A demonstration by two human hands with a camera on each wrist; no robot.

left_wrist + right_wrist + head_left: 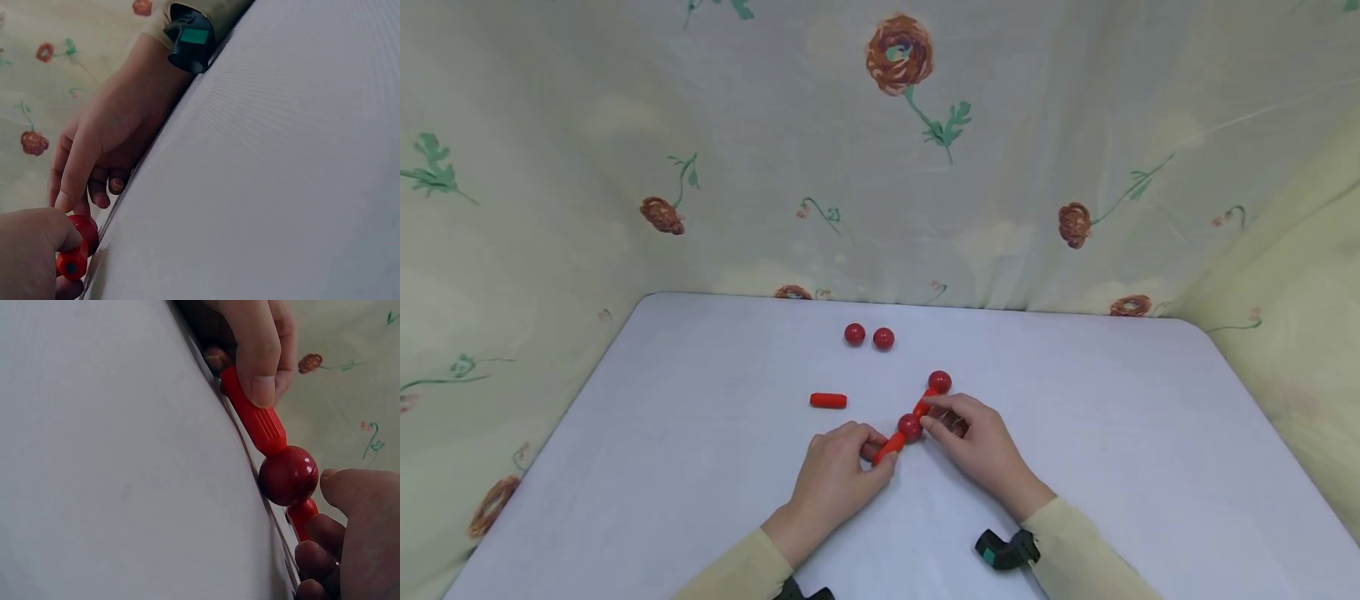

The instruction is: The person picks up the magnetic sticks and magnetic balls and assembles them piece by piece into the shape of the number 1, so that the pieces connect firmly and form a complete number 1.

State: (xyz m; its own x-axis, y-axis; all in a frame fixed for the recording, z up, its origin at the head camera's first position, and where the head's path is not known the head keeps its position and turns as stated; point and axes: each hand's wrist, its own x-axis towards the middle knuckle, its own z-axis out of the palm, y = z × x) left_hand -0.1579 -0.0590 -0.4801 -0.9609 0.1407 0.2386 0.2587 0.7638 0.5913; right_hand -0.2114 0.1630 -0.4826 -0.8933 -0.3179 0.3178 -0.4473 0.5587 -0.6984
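A chain of red toy pieces lies slantwise between the hands: a red rod (889,447), a dark red ball (909,427), a second red rod (922,405) and another ball (939,382) at the far end. My left hand (842,475) pinches the near rod between thumb and fingers. My right hand (977,442) holds the second rod, its thumb beside the middle ball. The right wrist view shows the grooved near rod (253,415) joined to the ball (289,476). From the left wrist, a hole shows in the rod's end (72,265).
A loose red rod (828,401) lies left of the chain on the white table (700,467). Farther back, two red balls (854,334) sit side by side. Flowered cloth (775,150) hangs behind the table and at its sides.
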